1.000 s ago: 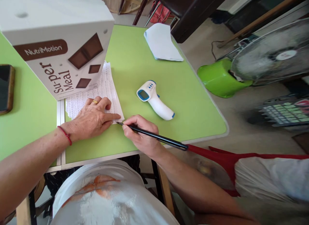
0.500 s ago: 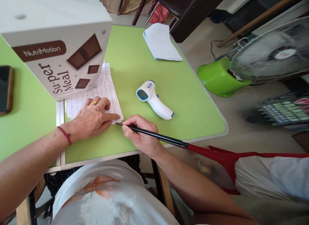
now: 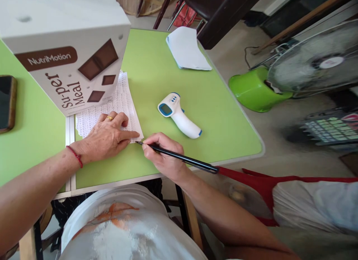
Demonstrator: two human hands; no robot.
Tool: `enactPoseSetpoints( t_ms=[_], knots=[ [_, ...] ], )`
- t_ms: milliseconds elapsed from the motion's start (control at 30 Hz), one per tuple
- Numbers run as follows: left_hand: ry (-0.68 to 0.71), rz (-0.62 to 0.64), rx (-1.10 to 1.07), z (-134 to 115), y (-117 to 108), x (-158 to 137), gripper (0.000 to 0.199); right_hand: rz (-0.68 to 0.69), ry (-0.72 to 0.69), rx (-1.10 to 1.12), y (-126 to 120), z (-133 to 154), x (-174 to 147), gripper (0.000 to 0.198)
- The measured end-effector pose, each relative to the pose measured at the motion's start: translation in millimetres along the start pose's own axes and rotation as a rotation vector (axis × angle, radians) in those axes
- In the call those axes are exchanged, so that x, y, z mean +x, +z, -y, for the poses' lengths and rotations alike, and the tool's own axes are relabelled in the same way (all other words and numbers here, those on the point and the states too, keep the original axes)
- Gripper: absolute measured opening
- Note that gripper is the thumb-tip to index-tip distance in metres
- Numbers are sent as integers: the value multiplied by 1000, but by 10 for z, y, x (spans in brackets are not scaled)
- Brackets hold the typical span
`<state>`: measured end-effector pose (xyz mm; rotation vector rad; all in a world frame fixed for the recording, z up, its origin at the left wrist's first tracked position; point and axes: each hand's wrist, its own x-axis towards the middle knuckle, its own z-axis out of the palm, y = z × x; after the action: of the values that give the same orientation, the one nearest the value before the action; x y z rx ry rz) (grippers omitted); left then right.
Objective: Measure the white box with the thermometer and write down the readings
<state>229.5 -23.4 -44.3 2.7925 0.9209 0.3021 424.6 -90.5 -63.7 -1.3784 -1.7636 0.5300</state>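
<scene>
My left hand (image 3: 109, 135) rests on a stack of paper sheets (image 3: 125, 100) covered in small handwriting. Its index finger points right along the sheets' near edge, while other fingers curl; nothing is held in it. Closed in a writing grip, my right hand (image 3: 165, 155) holds a black pen (image 3: 192, 162). The pen's tip touches or hovers just at the bottom right corner of the top sheet; I cannot tell which. A white and blue infrared thermometer (image 3: 180, 116) lies just beyond my right hand. The big white box (image 3: 67, 73) stands over the sheets' left part and hides it.
Everything lies on a green table (image 3: 223, 129) with a pale edge. A phone (image 3: 7, 103) is at the far left, and folded white paper (image 3: 187, 49) sits at the back. On the floor to the right are a fan (image 3: 319, 62) and a green stool (image 3: 248, 89).
The pen's tip and my right hand have shifted very slightly to the right. My left hand stays on the sheets, and the other things are unmoved.
</scene>
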Motion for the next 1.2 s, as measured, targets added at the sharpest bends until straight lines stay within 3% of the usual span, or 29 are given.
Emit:
enactPoseSetpoints(
  t_ms=[233,533,1200],
  knots=[
    [5,-34,9,8,18,-1,28,-5,-41,3,15,-3,-8,9],
    [17,-36,13,13,16,-5,29,-35,3,77,-4,-15,-5,7],
    [8,-26,12,4,0,-2,29,-15,22,20,1,-15,-2,9]
  ],
)
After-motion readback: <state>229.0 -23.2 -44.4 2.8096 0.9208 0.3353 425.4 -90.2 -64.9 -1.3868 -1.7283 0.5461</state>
